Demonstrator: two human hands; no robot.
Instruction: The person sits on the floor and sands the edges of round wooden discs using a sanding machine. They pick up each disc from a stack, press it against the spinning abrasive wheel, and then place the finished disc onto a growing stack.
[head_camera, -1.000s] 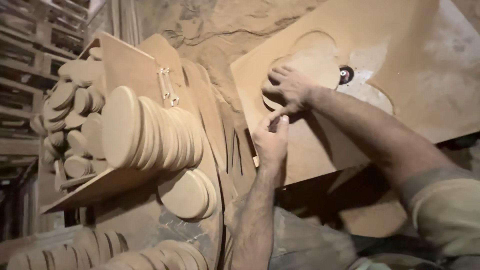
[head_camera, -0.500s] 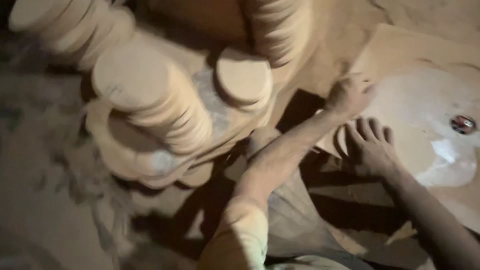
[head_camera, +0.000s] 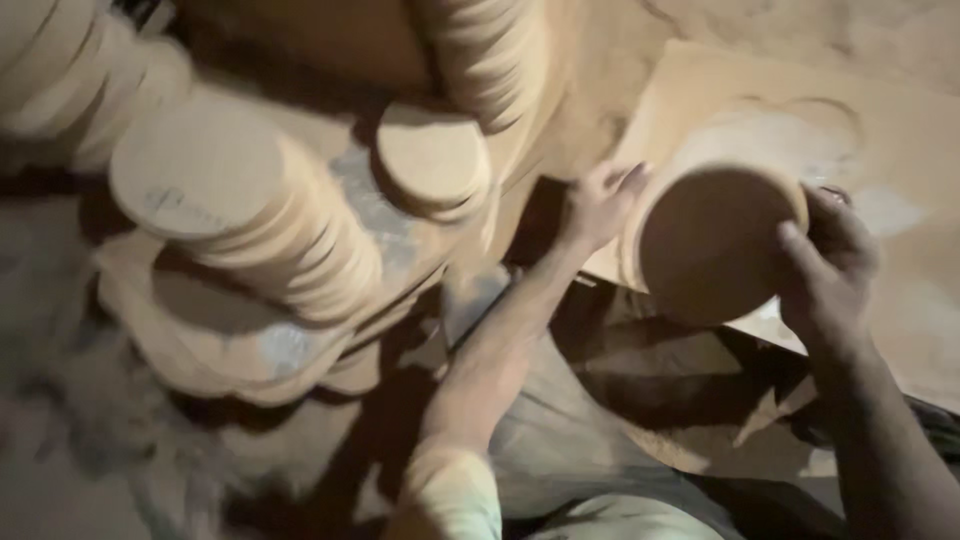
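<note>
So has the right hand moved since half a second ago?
Yes. The right hand has left the flat board and now grips a round wooden disc, raised at the board's near edge.

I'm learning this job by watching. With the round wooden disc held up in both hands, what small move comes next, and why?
Probably carry the round wooden disc left to the leaning stack of matching discs: both hands, left and right, hold it clear of the cut board.
</note>
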